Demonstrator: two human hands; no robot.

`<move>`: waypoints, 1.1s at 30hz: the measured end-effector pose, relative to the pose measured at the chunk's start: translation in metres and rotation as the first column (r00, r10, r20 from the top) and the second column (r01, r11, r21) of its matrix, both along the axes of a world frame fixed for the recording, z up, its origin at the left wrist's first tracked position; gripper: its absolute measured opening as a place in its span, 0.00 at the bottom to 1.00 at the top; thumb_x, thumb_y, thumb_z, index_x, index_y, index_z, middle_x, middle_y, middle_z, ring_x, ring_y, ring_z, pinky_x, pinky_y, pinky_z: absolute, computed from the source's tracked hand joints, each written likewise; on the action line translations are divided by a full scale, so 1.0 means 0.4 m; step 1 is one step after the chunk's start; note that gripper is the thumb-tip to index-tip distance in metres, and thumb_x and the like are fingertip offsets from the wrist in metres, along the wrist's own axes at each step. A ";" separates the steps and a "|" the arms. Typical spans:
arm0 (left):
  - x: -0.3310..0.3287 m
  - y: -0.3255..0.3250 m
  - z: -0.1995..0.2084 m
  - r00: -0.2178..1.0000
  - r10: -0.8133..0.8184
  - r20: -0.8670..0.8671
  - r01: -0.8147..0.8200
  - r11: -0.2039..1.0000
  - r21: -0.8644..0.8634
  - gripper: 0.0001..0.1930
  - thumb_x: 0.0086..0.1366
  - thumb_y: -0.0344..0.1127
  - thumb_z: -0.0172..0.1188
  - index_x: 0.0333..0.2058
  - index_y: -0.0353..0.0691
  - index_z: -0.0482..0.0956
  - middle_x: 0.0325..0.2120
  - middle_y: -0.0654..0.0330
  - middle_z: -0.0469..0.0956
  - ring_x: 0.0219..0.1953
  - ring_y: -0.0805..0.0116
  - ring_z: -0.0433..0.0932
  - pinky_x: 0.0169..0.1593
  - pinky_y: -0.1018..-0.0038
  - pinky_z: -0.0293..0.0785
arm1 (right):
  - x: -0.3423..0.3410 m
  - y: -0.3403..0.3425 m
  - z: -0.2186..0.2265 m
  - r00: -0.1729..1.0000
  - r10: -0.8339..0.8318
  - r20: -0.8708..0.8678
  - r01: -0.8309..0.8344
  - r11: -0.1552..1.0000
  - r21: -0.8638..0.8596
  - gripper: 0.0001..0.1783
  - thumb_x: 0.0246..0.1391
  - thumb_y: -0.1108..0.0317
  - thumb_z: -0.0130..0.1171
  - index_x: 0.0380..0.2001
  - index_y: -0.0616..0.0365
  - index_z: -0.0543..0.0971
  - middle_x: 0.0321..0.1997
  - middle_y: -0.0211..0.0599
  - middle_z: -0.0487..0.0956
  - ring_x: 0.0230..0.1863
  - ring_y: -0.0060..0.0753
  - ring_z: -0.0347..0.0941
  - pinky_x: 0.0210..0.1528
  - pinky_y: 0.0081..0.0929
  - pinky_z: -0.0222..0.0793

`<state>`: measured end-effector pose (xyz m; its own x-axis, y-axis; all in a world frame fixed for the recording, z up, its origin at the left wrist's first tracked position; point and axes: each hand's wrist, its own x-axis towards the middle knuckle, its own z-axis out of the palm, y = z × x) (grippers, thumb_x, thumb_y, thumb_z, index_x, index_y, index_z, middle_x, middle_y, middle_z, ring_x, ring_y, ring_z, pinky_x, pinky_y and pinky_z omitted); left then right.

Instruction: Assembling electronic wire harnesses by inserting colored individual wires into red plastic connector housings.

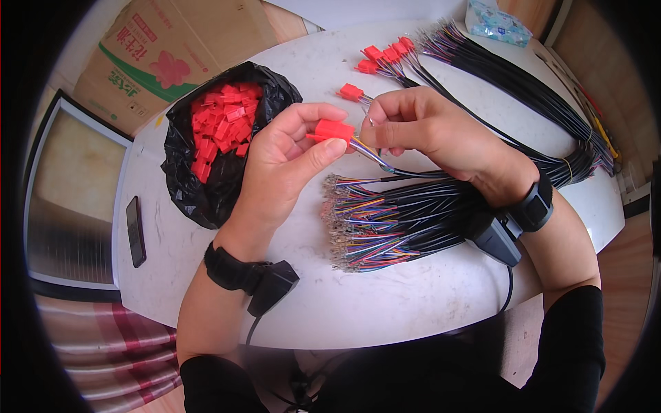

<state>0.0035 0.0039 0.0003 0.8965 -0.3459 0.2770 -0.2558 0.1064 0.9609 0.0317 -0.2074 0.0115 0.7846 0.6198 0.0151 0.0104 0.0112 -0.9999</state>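
Note:
Between the thumb and fingers of my left hand [289, 148] is a red plastic connector housing [333, 130]. Several coloured wires [372, 155] run from its right end to a black cable. Just right of the housing, my right hand [410, 124] pinches a thin wire with a small metal terminal [372, 122] at its tip. Below both hands lies a thick bundle of black cables [434, 217], its bare coloured wire ends fanned out to the left. Left of my left hand, an open black plastic bag [193, 199] holds a heap of loose red housings [224, 124].
Cables with red housings [375, 53] fitted lie at the far middle of the white table [330, 310]. Another black cable bundle [509, 76] stretches along the far right. A phone [135, 232] lies at the left, a tissue pack [497, 24] far right. A cardboard box [162, 58] stands behind the bag.

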 end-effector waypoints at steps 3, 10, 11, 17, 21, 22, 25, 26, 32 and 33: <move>-0.001 0.005 0.007 0.999 -0.028 -0.027 0.030 0.997 0.070 0.16 0.61 0.30 0.58 0.47 0.33 0.70 0.40 0.57 0.75 0.42 0.72 0.74 0.50 0.72 0.70 | 0.002 -0.002 0.006 0.997 0.009 0.074 -0.005 0.998 -0.056 0.06 0.53 0.69 0.58 0.27 0.59 0.76 0.26 0.23 0.75 0.28 0.11 0.67 0.32 0.11 0.61; -0.007 0.004 0.009 0.996 -0.048 -0.076 0.052 0.998 0.043 0.17 0.61 0.32 0.58 0.48 0.34 0.70 0.37 0.58 0.76 0.38 0.72 0.75 0.45 0.76 0.69 | -0.005 0.001 0.004 0.993 0.032 0.112 -0.023 0.997 -0.075 0.07 0.54 0.68 0.58 0.27 0.60 0.76 0.26 0.25 0.76 0.28 0.13 0.68 0.33 0.12 0.61; -0.006 0.003 0.009 0.996 -0.045 -0.076 0.047 0.998 0.032 0.17 0.61 0.33 0.58 0.48 0.34 0.70 0.36 0.58 0.77 0.38 0.72 0.75 0.45 0.76 0.69 | -0.006 0.004 0.002 0.993 0.034 0.109 -0.027 0.997 -0.072 0.07 0.54 0.68 0.58 0.27 0.60 0.76 0.26 0.25 0.76 0.28 0.13 0.68 0.33 0.12 0.61; -0.004 0.004 0.009 0.996 -0.041 -0.074 0.041 0.999 0.001 0.17 0.61 0.32 0.58 0.48 0.35 0.70 0.37 0.59 0.77 0.39 0.71 0.76 0.46 0.76 0.69 | -0.002 0.006 -0.003 1.000 0.011 -0.014 -0.011 0.999 0.049 0.05 0.52 0.69 0.58 0.27 0.59 0.76 0.26 0.24 0.75 0.27 0.11 0.67 0.32 0.11 0.60; -0.003 0.002 0.007 0.998 -0.025 -0.059 0.023 0.999 -0.035 0.16 0.60 0.31 0.60 0.46 0.33 0.71 0.36 0.59 0.77 0.39 0.72 0.77 0.46 0.78 0.71 | 0.000 0.009 -0.002 1.000 -0.001 0.010 0.001 0.999 0.039 0.04 0.52 0.70 0.58 0.27 0.59 0.76 0.26 0.24 0.76 0.27 0.11 0.66 0.32 0.11 0.60; -0.003 0.001 0.005 0.998 -0.024 -0.057 0.022 0.999 -0.031 0.16 0.60 0.31 0.60 0.46 0.33 0.71 0.36 0.59 0.77 0.39 0.72 0.77 0.46 0.78 0.71 | 0.001 0.010 -0.001 0.999 -0.022 0.032 0.022 1.000 -0.004 0.04 0.52 0.70 0.58 0.27 0.59 0.76 0.26 0.24 0.76 0.27 0.11 0.66 0.32 0.11 0.60; -0.002 0.001 0.001 0.999 0.007 -0.038 -0.008 1.000 -0.026 0.16 0.60 0.31 0.60 0.46 0.33 0.71 0.36 0.60 0.77 0.40 0.73 0.76 0.46 0.79 0.71 | -0.009 0.011 -0.003 0.990 -0.045 0.134 0.052 0.997 -0.055 0.04 0.53 0.71 0.57 0.27 0.61 0.76 0.26 0.24 0.75 0.28 0.11 0.67 0.33 0.11 0.61; -0.002 0.004 0.001 1.000 0.000 -0.025 0.001 1.000 0.024 0.16 0.61 0.31 0.59 0.47 0.34 0.70 0.38 0.59 0.76 0.42 0.73 0.75 0.48 0.76 0.70 | -0.009 0.011 -0.002 0.991 -0.053 0.122 0.061 0.996 -0.065 0.04 0.53 0.71 0.57 0.27 0.61 0.76 0.26 0.24 0.75 0.28 0.11 0.67 0.33 0.11 0.61; 0.000 -0.001 0.000 1.000 0.014 -0.014 -0.014 1.000 -0.003 0.16 0.61 0.31 0.59 0.47 0.32 0.71 0.37 0.58 0.77 0.41 0.72 0.76 0.47 0.78 0.71 | -0.008 0.014 -0.004 0.976 -0.066 0.206 0.089 0.991 -0.104 0.06 0.55 0.70 0.57 0.29 0.62 0.76 0.26 0.24 0.75 0.29 0.11 0.67 0.34 0.12 0.62; -0.001 -0.001 0.002 1.000 0.007 -0.022 -0.008 0.999 -0.036 0.16 0.61 0.31 0.59 0.47 0.32 0.71 0.37 0.58 0.77 0.41 0.71 0.77 0.47 0.77 0.71 | -0.007 0.014 -0.005 0.981 -0.074 0.177 0.090 0.992 -0.085 0.06 0.55 0.70 0.57 0.29 0.62 0.76 0.26 0.23 0.74 0.29 0.12 0.67 0.34 0.12 0.62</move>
<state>0.0029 0.0035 0.0013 0.9050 -0.3291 0.2694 -0.2356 0.1394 0.9618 0.0287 -0.2017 0.0095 0.8235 0.5584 0.1006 0.1802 -0.0894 -0.9795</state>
